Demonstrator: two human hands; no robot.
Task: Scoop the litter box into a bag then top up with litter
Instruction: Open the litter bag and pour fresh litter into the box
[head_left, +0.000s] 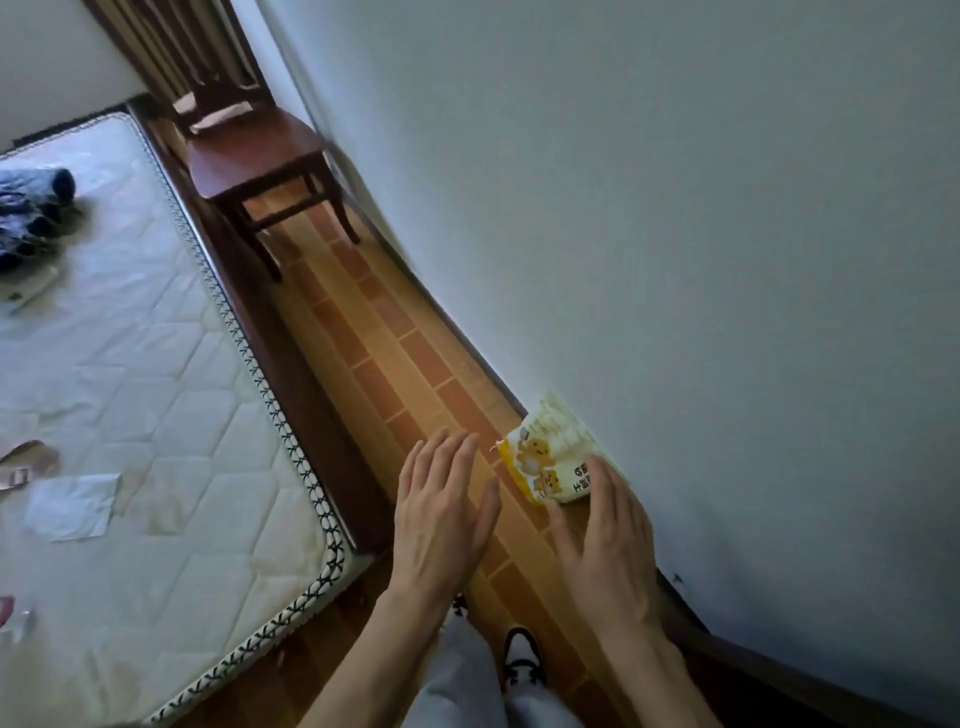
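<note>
Hands reach forward over a wood-patterned floor (395, 374) of orange and tan planks, in the narrow strip between a bed and a pale grey wall (675, 234). Left hand (441, 512): palm down, fingers straight and close together, holding nothing, hovering just left of the bag. Right hand (605, 540): fingers extended, fingertips resting on the near edge of a white and yellow plastic litter bag (550, 457) printed with cartoon animals; whether the grip has closed on it, cannot tell. Bag sits on the floor against the dark skirting at the foot of the wall, top crumpled. Further along the strip, a dark red-brown wooden chair (254, 156) stands beside the wall. At left, a bare white quilted mattress (156, 364) with patterned piping, carrying a dark blue bundle of cloth (31, 208) and a crumpled white sheet of paper (72, 506). Below the hands, light grey trouser legs (457, 675) and a black-and-white shoe (522, 657).
</note>
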